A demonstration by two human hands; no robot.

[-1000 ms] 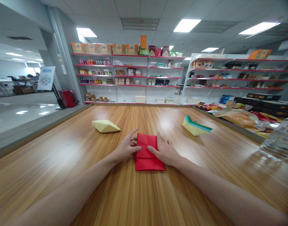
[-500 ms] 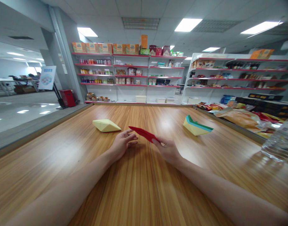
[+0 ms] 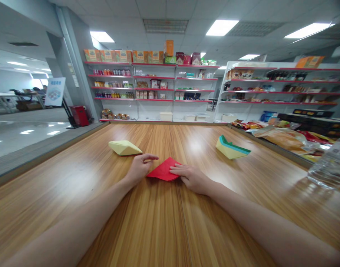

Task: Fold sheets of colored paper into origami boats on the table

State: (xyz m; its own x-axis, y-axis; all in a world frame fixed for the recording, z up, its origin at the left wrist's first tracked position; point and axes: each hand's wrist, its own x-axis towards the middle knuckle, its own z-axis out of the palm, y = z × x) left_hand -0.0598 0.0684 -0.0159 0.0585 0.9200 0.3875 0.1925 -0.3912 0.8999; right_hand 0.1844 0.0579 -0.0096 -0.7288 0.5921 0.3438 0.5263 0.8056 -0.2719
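A folded red paper [image 3: 162,171] lies near the middle of the wooden table, its diamond-like shape facing up. My right hand [image 3: 193,178] has its fingers on top of the paper's right side and its thumb at the edge, holding it. At the paper's left corner is my left hand [image 3: 140,168], index finger stretched out over the far side and the other fingers partly hidden; nothing shows in it. Beyond my left hand sits a pale yellow folded paper boat [image 3: 125,147]. Another paper boat [image 3: 232,149], yellow with blue and green edges, stands to the right.
A clear plastic bottle [image 3: 329,165] stands at the right edge of the table [image 3: 147,226]. Past the raised right border lie packaged snacks [image 3: 283,139]. Shelves [image 3: 154,99] with boxes, bottles and packets line the back. A sign stand [image 3: 55,92] is at the left.
The red paper has come down from a tilted, raised position to lie with its broad face up. My right fingers have moved onto its top, and my left index finger has straightened.
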